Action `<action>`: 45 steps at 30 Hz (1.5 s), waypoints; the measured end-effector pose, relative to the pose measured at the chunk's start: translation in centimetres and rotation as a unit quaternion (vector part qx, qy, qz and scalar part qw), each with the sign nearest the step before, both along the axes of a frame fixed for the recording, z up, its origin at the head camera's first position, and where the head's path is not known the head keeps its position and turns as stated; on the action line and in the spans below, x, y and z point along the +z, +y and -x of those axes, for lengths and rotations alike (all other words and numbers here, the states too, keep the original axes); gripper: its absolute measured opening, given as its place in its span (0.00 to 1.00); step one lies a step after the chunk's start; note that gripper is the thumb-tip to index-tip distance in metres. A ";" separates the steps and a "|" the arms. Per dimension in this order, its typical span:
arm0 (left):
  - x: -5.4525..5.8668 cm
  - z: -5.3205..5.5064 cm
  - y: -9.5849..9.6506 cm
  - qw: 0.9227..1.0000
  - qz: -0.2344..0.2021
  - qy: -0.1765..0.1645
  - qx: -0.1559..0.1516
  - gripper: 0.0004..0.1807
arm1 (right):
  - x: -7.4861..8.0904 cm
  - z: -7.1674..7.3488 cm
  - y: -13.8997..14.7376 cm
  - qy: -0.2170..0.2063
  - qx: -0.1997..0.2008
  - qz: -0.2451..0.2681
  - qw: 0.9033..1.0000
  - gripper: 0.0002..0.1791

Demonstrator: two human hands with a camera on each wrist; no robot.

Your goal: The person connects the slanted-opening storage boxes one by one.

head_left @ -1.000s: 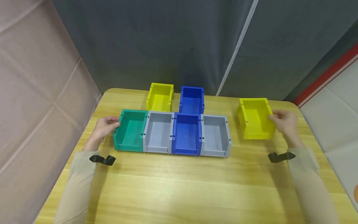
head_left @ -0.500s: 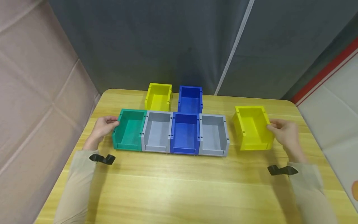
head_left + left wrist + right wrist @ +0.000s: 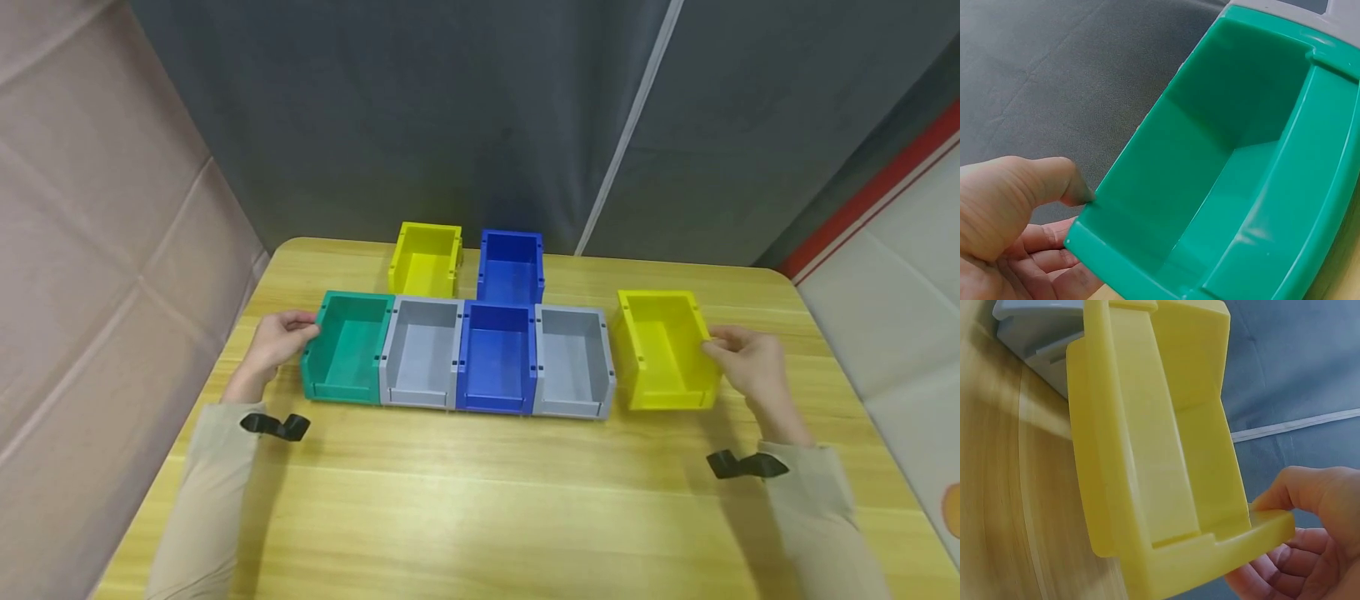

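Note:
My left hand [image 3: 276,343] pinches the left wall of a green storage bin [image 3: 347,350]; in the left wrist view the thumb is at its rim and the fingers [image 3: 1054,262] lie outside. This bin is the left end of a front row, side by side with a grey bin [image 3: 423,354], a blue bin [image 3: 497,358] and another grey bin [image 3: 574,358]. My right hand [image 3: 750,367] pinches the right wall of a yellow bin [image 3: 667,350], thumb inside. The yellow bin looks slightly raised, a narrow gap right of the row.
Behind the row stand another yellow bin [image 3: 427,262] and a second blue bin [image 3: 512,267], with a gap between them. All rest on a wooden table [image 3: 465,500]. A dark curtain [image 3: 420,117] hangs along the back edge, and a pale padded wall [image 3: 90,275] rises at left.
My right hand has brought the yellow bin nearer to me and then left, closer to the grey bin at the row's end. The left hand keeps its grip on the green bin.

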State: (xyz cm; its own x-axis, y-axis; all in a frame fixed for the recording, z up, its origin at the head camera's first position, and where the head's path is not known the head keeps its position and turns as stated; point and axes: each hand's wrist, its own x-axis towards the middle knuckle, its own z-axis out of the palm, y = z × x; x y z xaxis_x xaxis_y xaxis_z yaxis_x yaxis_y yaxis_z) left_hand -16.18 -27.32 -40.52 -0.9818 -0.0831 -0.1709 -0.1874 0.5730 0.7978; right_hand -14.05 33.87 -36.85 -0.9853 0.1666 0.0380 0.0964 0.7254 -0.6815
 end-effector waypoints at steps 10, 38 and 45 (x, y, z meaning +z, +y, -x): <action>0.2 -0.1 0.2 1.000 0.004 0.003 0.005 0.22 | 0.2 -0.3 -0.6 0.005 0.002 0.011 1.000 0.19; 0.3 0.1 0.2 1.000 0.005 -0.004 0.003 0.23 | -0.4 0.6 -2.6 0.140 0.147 -0.115 0.973 0.34; 0.1 0.0 0.2 1.000 -0.007 0.008 0.007 0.22 | 0.1 2.5 -4.8 -0.024 0.299 -0.186 0.936 0.35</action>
